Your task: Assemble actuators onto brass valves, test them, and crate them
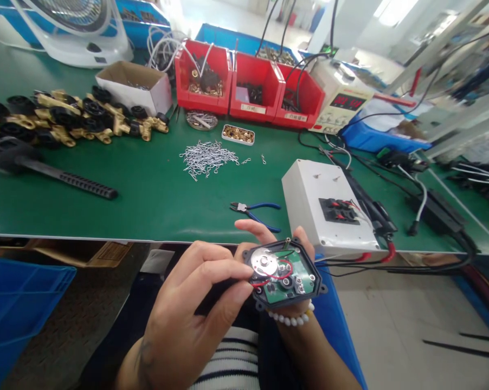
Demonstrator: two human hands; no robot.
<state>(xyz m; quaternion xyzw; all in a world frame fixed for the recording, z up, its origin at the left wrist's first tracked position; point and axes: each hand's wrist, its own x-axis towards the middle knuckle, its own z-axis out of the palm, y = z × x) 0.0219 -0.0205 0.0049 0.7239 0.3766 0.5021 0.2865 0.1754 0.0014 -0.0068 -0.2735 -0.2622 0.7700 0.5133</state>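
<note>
The right hand [258, 232] is clamped from beneath around an angular black plastic housing [289, 303], its thumb and fingers wrapping the far side; the housing is open side up above the lap, just off the near edge of the green counter [159, 200]; inside lie a green circuit board [275, 295], a round silver metal disc [264, 262] toward ten o'clock and a thin red wire [291, 269].

The left hand [199, 292] comes in from eight o'clock, thumb and forefinger nearly together at the red wire's near end; whether they pinch wire or rim cannot be told. The step in hand appears to be tending that wire inside the housing; the next move seems to call for a steady right hand and light, exact fingertips.

From the housing, blue-handled cutting pliers [264, 205] lie at eleven o'clock, silver wire clips [207, 158] farther that way; a pale box-shaped unit [301, 200] stands at one o'clock.
</note>
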